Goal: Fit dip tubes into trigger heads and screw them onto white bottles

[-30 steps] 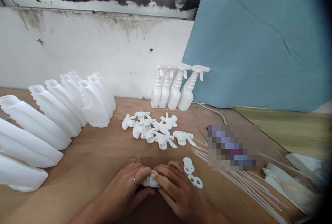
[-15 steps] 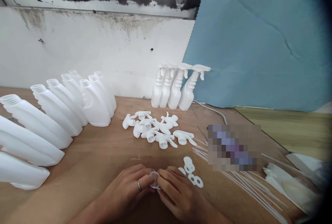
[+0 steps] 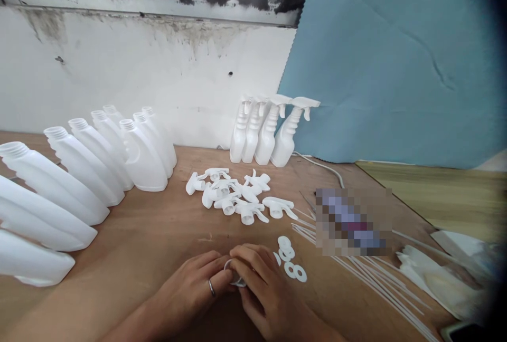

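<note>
Here, we grasp a small white part between both hands, at the near middle of the worktop; our left hand and right hand close on it from either side, and our fingers hide all but its curved rim. Just beside our right knuckles lie flat white washers, some overlapping, so that side is tight. Beyond them, thin white tubes slant toward the near right, by a crumpled clear bag. Ahead, a strip of brown wood separates us from the loose trigger heads. To our left, a wider stretch reaches the open-necked bottles, the nearest cut off by the view's border. Four bottles with sprayers stand against the back wall. The worktop's right edge runs diagonally past a pixelated patch.
</note>
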`<state>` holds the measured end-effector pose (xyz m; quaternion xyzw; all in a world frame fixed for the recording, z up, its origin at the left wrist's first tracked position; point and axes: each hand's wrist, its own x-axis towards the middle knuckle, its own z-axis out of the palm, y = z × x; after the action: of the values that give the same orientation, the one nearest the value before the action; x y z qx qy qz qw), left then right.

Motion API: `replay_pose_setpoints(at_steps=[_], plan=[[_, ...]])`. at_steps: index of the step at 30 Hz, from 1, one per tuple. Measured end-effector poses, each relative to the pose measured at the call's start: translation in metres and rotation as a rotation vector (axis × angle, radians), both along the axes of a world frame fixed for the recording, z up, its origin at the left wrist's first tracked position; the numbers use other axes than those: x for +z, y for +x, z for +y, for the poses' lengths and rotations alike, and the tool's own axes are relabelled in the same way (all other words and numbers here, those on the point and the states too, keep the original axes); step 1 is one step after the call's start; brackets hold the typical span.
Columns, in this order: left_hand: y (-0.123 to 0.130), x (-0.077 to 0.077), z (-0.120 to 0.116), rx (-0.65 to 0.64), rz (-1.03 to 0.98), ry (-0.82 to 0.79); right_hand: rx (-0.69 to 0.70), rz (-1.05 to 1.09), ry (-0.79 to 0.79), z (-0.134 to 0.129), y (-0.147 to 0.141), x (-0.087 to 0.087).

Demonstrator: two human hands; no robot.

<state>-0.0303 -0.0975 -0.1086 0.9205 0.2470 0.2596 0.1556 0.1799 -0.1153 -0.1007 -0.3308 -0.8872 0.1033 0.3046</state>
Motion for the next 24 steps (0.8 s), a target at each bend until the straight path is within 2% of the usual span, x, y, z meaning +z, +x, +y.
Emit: replay_pose_setpoints(at_steps=[4, 6, 9, 11, 12, 13, 15, 17, 24], plan=[[0.0, 0.001, -0.001, 0.038, -0.018, -0.02, 0.04, 0.027, -0.185, 0.001, 0.011, 0.012], [0.0, 0.0, -0.001, 0.06, -0.035, -0.032, -0.012, 0.09, -0.191, 0.008, 0.024, 0.017], [-0.002, -0.005, -0.001, 0.106, -0.062, -0.095, -0.274, 0.146, -0.049, 0.029, 0.059, 0.022], [-0.004, -0.009, 0.0, 0.17, -0.069, -0.146, -0.468, -0.06, 0.092, 0.046, 0.088, 0.022], [-0.004, -0.01, 0.0, 0.2, -0.07, -0.169, -0.601, -0.223, 0.096, 0.054, 0.102, 0.02], [-0.004, -0.01, 0.0, 0.221, -0.074, -0.183, -0.75, -0.375, 0.016, 0.06, 0.115, 0.019], [-0.003, -0.009, 0.0, 0.217, -0.077, -0.184, -0.874, -0.528, -0.156, 0.069, 0.135, 0.014], [-0.001, -0.004, 0.0, 0.181, -0.073, -0.172, -0.91, -0.559, -0.234, 0.072, 0.146, 0.008], [0.002, 0.005, -0.001, 0.179, -0.085, -0.172, -0.932, -0.534, -0.23, 0.073, 0.151, -0.006]])
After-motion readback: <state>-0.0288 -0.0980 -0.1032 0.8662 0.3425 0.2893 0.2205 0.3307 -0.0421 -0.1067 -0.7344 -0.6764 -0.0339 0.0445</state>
